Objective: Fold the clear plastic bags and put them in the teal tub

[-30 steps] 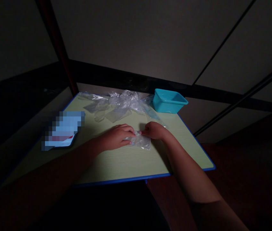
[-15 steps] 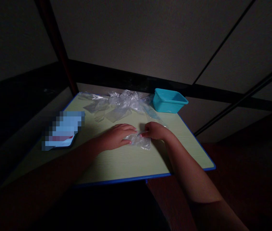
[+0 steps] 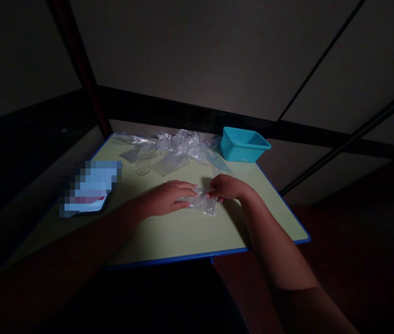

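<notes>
A small clear plastic bag lies flat on the pale table between my hands. My left hand rests palm down over the bag's left part, fingers stretched out and thumb apart. At the bag's right upper edge, my right hand has its fingers curled, with thumb and forefinger pinched on the plastic. Part of the bag is hidden under both hands. Beyond them a loose heap of clear plastic bags spreads along the far side of the table.
A turquoise plastic basket stands at the far right corner. Toward the left edge lies a phone with a lit, blurred-out screen. The table has a blue rim; dark-trimmed panels rise behind it.
My right thumb and fingers have shifted slightly up and to the right along the bag. The left hand stays nearly in place, and the bag's surface looks a little flatter.
</notes>
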The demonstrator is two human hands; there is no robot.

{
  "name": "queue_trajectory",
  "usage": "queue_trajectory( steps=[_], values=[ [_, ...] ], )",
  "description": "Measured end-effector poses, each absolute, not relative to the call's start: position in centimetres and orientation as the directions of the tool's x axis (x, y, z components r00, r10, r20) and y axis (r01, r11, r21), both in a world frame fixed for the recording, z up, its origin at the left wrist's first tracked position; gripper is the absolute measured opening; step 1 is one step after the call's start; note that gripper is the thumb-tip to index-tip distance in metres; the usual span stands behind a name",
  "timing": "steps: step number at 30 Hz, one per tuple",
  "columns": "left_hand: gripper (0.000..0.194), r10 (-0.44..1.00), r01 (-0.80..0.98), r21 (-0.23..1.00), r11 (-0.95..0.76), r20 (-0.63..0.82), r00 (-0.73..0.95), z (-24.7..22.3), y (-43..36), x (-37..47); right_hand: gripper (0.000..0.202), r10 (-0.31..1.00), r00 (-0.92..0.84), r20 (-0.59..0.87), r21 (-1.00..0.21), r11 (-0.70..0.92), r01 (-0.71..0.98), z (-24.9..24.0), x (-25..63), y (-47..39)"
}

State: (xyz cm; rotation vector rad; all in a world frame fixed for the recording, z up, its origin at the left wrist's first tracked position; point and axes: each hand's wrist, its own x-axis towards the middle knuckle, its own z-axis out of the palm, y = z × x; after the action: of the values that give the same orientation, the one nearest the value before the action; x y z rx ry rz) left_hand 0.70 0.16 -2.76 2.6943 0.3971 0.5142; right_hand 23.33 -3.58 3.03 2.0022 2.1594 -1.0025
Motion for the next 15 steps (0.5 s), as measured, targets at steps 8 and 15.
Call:
queue_trajectory(
  steps=[8,15],
  values=[
    [0.025,0.34,0.17,0.451,-0.876,0.329,0.881,-2.2,-0.2,0.7,0.023,0.976,-0.114,-0.187,-0.267,0.061,0.962,2.6,23.2,-3.0],
    [0.024,0.354,0.186,0.417,-0.89,0.374,0.857,-2.2,-0.2,0.7,0.028,0.975,0.059,-0.216,-0.505,-0.163,0.847,1.6,23.9,-2.4]
  ],
)
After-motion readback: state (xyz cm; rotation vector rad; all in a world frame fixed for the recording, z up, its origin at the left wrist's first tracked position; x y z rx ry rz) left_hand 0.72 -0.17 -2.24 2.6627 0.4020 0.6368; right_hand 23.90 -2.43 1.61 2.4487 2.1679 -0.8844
